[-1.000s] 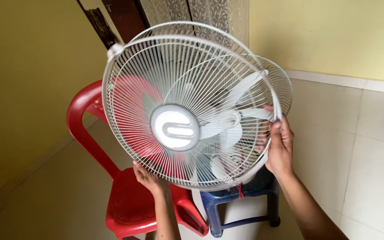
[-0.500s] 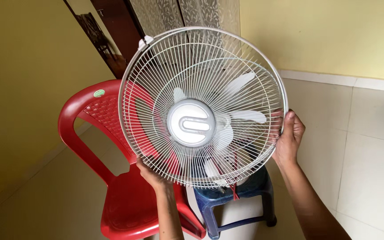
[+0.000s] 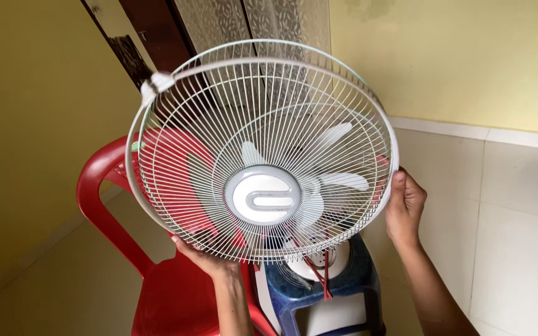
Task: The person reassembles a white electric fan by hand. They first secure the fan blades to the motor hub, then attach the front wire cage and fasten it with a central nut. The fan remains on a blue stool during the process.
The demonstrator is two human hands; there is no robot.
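White wire fan guard (image 3: 219,143) held up by both hands.
Left hand (image 3: 203,256) gripped its lower rim, right hand (image 3: 404,208) its side; red plastic chair (image 3: 104,186) and blue stool (image 3: 356,280) stood behind.

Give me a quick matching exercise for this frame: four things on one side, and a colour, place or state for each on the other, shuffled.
Things:
1. front grille
2. chair
3. stool
4. right hand

Descriptions:
A. dark blue, under the fan
B. red plastic, behind the grille on the left
C. white wire, tilted open at the top
D. grips the grille's right rim

Pairs: 1-C, 2-B, 3-A, 4-D
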